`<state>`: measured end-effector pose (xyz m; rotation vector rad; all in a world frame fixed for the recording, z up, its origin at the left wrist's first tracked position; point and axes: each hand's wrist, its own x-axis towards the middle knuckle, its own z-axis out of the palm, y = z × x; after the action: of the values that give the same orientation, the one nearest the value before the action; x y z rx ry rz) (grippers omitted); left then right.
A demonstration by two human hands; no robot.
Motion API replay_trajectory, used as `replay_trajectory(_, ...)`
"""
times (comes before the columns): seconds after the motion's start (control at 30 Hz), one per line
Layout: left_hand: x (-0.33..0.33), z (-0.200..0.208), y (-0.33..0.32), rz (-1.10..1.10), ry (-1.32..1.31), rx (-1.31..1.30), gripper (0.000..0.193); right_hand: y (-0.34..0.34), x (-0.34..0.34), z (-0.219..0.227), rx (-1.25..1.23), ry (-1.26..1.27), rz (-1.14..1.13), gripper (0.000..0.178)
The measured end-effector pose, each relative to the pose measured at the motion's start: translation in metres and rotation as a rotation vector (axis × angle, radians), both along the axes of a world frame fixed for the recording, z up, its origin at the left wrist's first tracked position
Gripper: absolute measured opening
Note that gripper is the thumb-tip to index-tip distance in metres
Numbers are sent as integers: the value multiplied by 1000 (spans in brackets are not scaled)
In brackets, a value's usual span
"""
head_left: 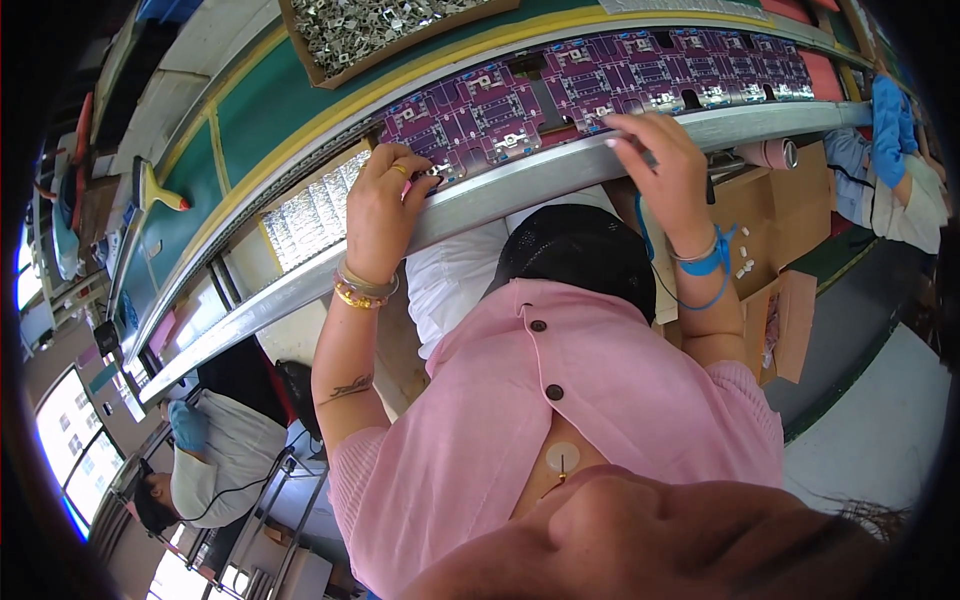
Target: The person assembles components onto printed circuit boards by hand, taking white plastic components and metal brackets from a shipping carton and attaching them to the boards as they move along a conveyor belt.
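Note:
A row of purple circuit boards (500, 105) with silver metal parts lies along the metal rail beyond my body. At the near left end of the row, my left hand (383, 205) is bent with thumb and fingers drawn together over a board's edge. Something small and shiny shows at its fingertips, too small to make out. My right hand (668, 168) hovers at the near edge of the boards further right. Its thumb and forefinger are apart, with nothing visible between them. A blue wrist strap (705, 262) with a cord circles my right wrist.
Beyond the boards stands a cardboard tray (400, 35) heaped with small metal pieces. The metal rail (520, 175) runs between me and the boards. A yellow-handled tool (160, 190) lies on the green surface at left. Open cardboard boxes (790, 210) stand at right; other people sit at both sides.

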<state>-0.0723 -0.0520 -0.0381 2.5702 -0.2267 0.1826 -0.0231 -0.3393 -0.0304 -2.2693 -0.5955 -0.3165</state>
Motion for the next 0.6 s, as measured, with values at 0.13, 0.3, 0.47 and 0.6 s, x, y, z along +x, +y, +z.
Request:
replay_trajectory(0.13,-1,-1,3,-16,11,-4,14,-44,-14,1,-64,74,-204,15)
replay_trajectory(0.3,-4,-1,24,122,-71,123,21,-174,-34,-19,-165,-46,-728,14)
replay_trajectory(0.47,-15,1,43,196,202,276,33,-302,-99,-87,-458,323,-1164,31)
replay_trajectory(0.6,-8,-2,21,118,212,282,37,-326,-151,-182,-254,574,-1189,46)
